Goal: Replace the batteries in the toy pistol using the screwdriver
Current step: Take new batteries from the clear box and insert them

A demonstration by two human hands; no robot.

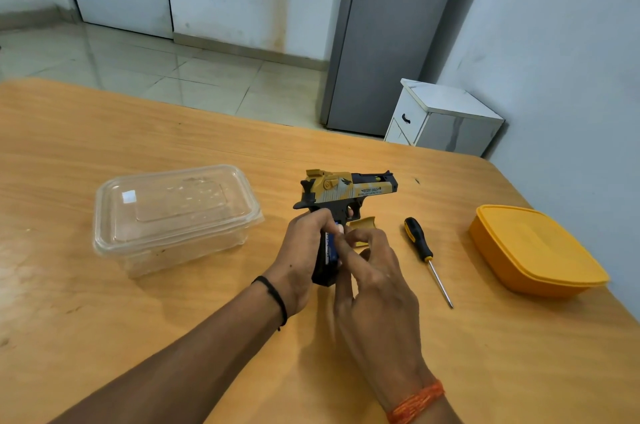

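Note:
The yellow, grey and black toy pistol [346,189] is held above the wooden table [138,319], barrel pointing right, grip toward me. My left hand [304,250] wraps the black grip. A blue battery [331,245] shows in the open side of the grip. My right hand [367,271] has its fingertips pressed on that battery. A yellow grip cover [362,223] lies on the table just behind my right fingers. The screwdriver [426,257], black and yellow handle with its tip toward me, lies on the table to the right of my hands.
A clear lidded plastic box [173,215] stands to the left. A yellow lidded container [533,250] sits near the table's right edge. Beyond the table are a tiled floor, a grey cabinet [381,42] and a small white drawer unit [443,118].

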